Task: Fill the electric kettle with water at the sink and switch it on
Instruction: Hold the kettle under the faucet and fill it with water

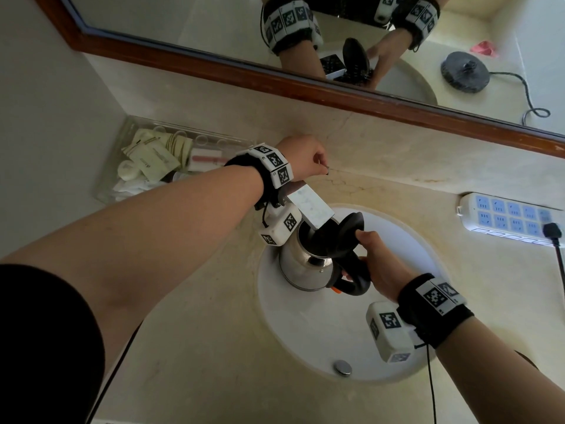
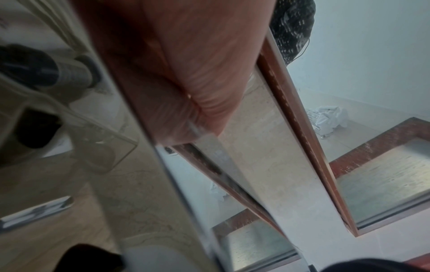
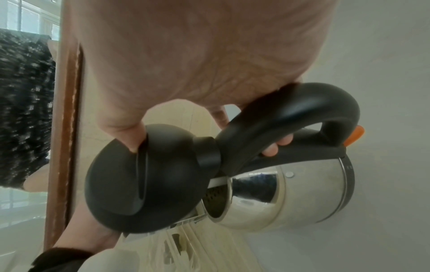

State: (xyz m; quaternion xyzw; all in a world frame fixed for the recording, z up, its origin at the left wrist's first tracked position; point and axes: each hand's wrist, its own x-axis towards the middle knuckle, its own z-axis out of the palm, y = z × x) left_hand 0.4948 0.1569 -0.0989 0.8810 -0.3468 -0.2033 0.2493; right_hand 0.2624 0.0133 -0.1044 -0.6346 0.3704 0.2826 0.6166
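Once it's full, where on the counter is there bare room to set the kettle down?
Bare counter lies left of the basin, below the amenity tray. The strip between basin and power strip is narrower; its plug and cord crowd the right edge.

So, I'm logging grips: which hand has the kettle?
The right hand: its fingers curl round the black handle of the kettle, thumb against the open lid. The left hand grips the tap lever instead.
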